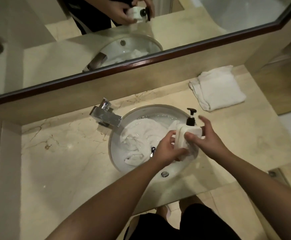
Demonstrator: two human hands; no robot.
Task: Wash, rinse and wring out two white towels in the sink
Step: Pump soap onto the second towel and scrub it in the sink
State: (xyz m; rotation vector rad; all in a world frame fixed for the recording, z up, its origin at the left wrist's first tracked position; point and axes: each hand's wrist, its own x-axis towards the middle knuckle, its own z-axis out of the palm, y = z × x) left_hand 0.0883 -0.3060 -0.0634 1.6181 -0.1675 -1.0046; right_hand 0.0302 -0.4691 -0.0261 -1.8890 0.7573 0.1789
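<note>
A wet white towel (141,135) lies crumpled in the round white sink (151,108), in shallow water. A second white towel (219,87) lies folded and dry on the counter at the back right. Above the sink's right side, both hands hold a white soap bottle (189,135) with a black pump on top. My left hand (167,149) grips the bottle's lower end from the left. My right hand (205,137) wraps the bottle's body from the right, thumb in front, with its upper fingers lifted beside the pump.
A square chrome tap (106,115) stands at the sink's back left. The beige marble counter (63,161) runs left and right of the sink. A wood-framed mirror (141,63) covers the wall behind. The sink's overflow hole (165,174) sits at the near rim.
</note>
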